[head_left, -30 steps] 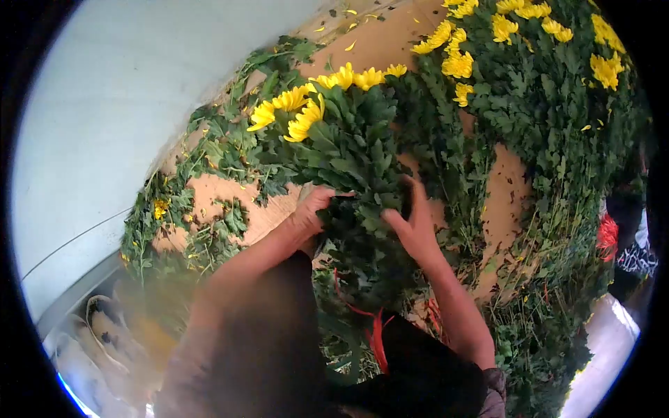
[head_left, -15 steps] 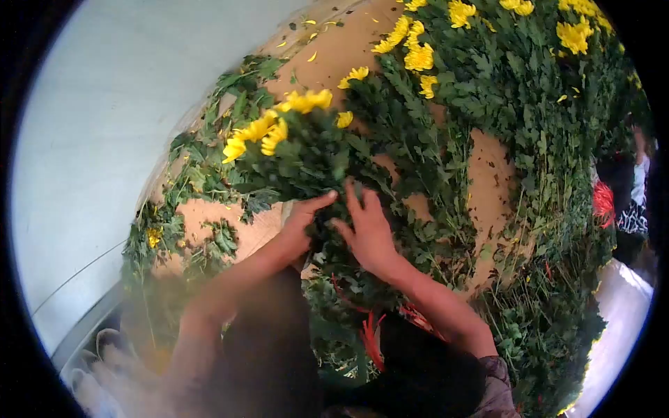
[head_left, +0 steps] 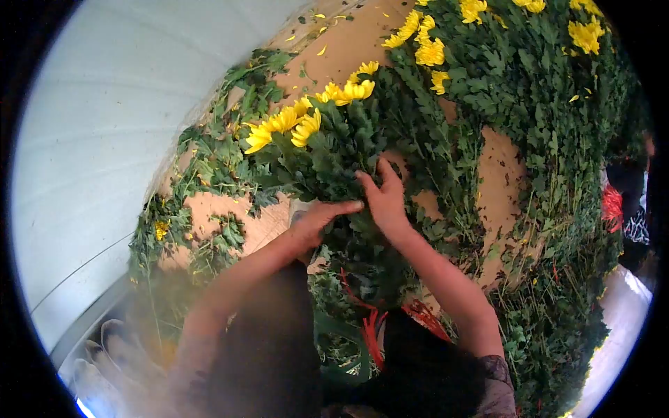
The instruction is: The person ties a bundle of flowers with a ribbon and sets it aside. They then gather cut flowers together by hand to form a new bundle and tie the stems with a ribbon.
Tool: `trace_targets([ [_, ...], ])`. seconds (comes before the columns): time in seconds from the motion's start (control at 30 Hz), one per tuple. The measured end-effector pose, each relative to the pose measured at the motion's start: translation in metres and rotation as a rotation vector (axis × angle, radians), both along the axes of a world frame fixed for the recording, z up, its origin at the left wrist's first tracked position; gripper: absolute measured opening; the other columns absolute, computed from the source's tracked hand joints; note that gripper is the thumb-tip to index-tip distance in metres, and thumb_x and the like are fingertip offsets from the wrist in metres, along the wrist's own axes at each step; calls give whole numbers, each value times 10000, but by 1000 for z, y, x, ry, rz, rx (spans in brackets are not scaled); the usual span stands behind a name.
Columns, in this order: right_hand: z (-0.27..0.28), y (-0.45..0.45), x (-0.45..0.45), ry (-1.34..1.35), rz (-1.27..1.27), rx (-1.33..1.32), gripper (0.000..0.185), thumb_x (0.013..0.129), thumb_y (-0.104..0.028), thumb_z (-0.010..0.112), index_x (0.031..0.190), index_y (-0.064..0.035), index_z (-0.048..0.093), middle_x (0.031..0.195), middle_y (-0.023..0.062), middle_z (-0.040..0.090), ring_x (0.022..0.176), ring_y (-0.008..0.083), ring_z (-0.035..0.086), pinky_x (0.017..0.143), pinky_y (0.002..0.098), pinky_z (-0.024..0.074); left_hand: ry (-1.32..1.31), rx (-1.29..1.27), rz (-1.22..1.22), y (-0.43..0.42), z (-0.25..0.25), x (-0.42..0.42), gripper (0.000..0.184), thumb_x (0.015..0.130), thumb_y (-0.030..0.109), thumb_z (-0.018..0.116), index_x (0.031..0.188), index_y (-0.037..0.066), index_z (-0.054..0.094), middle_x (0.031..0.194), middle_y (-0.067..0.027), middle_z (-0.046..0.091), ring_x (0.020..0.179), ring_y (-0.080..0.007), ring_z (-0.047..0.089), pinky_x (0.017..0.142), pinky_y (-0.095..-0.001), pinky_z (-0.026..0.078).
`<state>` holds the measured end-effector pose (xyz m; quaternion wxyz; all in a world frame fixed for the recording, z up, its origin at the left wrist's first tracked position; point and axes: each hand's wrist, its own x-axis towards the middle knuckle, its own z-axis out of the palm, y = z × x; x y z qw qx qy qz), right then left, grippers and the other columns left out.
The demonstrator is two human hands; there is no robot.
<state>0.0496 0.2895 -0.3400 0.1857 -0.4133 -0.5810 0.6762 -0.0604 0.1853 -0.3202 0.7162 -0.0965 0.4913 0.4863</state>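
Note:
A leafy bunch of yellow chrysanthemums (head_left: 306, 159) lies in front of me, its flower heads toward the upper left and its stems running down toward my lap. My left hand (head_left: 317, 224) grips the bunch from the lower left, thumb stretched across the leaves and the other fingers mostly hidden beneath. Against the right side of the bunch, my right hand (head_left: 387, 205) holds it with thumb and forefinger apart on the foliage; leaves hide its remaining fingers. Red ties (head_left: 373, 338) hang at my lap below the stems.
More chrysanthemums (head_left: 516, 83) are piled to the right over brown cardboard (head_left: 498, 202). Loose leaves (head_left: 216, 164) litter the left side beside a pale sheet (head_left: 125, 125). Another bundle of red ties (head_left: 612, 207) is near a partly visible person at far right.
My right hand has shifted slightly up and right, its fingers less spread over the leaves. The flower heads have moved right and fanned out more. My left thumb reaches further right.

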Motion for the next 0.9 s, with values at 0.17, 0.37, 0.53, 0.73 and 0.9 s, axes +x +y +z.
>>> trace_targets([
  [0.17,-10,0,11,-169,93,481,397,814,-201,654,1152,-37,527,1144,179,550,1025,344,521,896,423,411,150,119,75,-16,-3,-4,352,817,109,662,1146,18,578,1108,-94,619,942,-210,633,826,-329,518],
  [0.37,-73,92,106,-934,342,1035,555,772,-228,697,1254,-63,477,1045,138,576,992,350,521,824,522,415,-22,34,296,-30,-20,-24,379,824,192,624,1150,8,565,1047,-117,639,935,-251,622,855,-385,487],
  [0.53,-41,82,96,-721,252,838,425,785,-246,685,1169,-107,566,1004,121,586,952,339,536,791,503,435,-78,111,268,-38,-35,-32,349,833,210,599,1108,-5,585,1026,-118,646,916,-255,625,851,-382,488],
  [0.73,-30,87,67,-755,205,1219,424,780,-246,697,1165,-118,572,1166,96,520,1044,360,494,812,473,438,-87,80,315,-42,-41,-31,363,823,200,596,1118,-11,578,1027,-127,646,910,-267,625,842,-393,493],
  [0.9,-65,111,90,-770,204,750,420,836,-170,626,1229,-60,523,1216,175,512,1036,362,547,880,446,443,52,-1,274,-31,-21,-25,380,815,203,608,1131,-4,572,1036,-134,644,927,-268,627,847,-388,494],
])
